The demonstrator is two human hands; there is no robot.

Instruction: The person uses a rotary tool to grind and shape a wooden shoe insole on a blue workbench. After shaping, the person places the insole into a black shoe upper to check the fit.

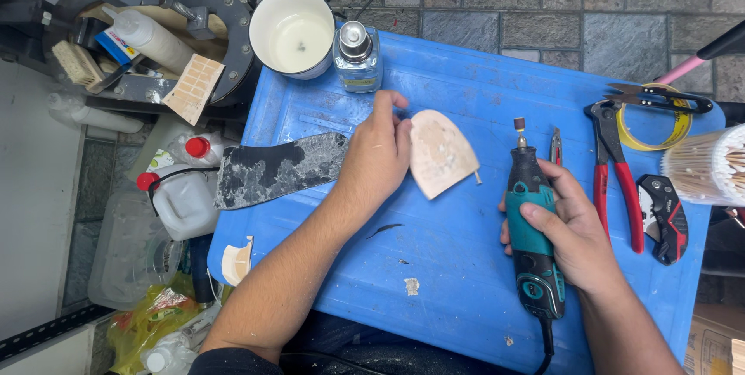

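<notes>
On the blue table top (466,266), the teal rotary tool (532,228) lay long axis 12-to-6, bit up, right hand (570,231) wrapped shut around it. The tan sole piece (438,154) sat at about 10 o'clock from the bit, pinched at its edge by the left hand (376,158).

tan heel-shaped piece (439,152), flat face up, rounded end far, held at its left edge mid-counter. teal-black corded rotary tool (532,228) upright-ish, sanding bit far, gripped right of it.
</notes>
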